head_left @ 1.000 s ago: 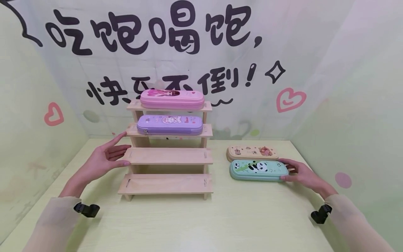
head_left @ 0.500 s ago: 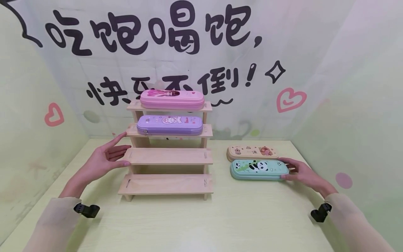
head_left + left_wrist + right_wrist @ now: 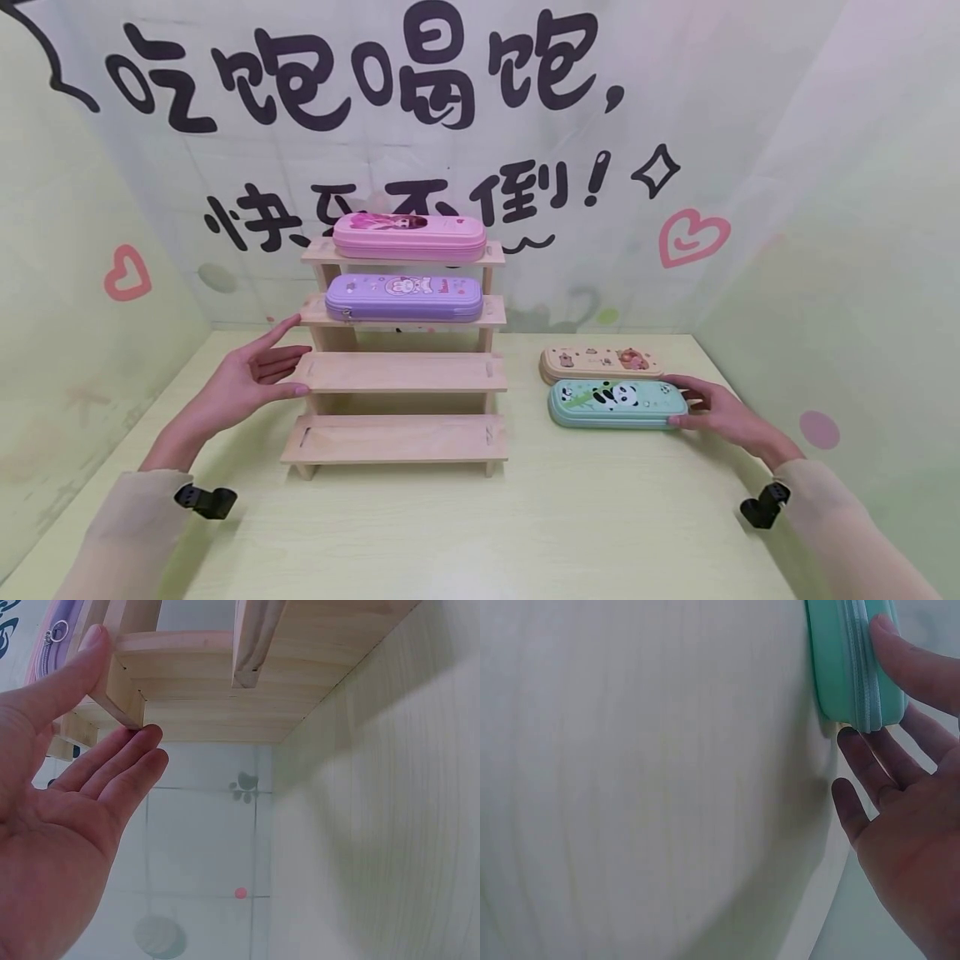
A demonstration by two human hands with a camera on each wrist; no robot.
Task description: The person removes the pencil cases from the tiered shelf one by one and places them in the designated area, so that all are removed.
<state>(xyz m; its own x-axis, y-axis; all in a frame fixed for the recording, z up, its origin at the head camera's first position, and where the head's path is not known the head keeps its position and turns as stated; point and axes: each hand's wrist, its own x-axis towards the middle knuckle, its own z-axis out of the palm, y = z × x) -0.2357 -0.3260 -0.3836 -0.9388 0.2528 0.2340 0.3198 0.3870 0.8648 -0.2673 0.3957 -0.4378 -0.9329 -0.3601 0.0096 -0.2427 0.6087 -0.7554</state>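
My left hand (image 3: 243,379) is at the left side of a stepped wooden shelf (image 3: 405,372), its fingers fairly straight. Its thumb touches a lower board's end, and the index fingertip reaches the board above. In the left wrist view the palm of that hand (image 3: 64,825) faces the shelf. At the right, my right hand (image 3: 731,419) pinches the right end of a mint-green panda pencil case (image 3: 618,405), thumb in front and fingers behind. The right wrist view shows the thumb of that hand (image 3: 922,817) against the zipped edge of the green pencil case (image 3: 859,667).
Directly behind the green case lies a beige pencil case (image 3: 600,363). A pink pencil case (image 3: 410,237) rests on the shelf's top board, a purple pencil case (image 3: 405,298) on the one below. The pale table (image 3: 465,533) is bounded by printed cloth walls (image 3: 825,250).
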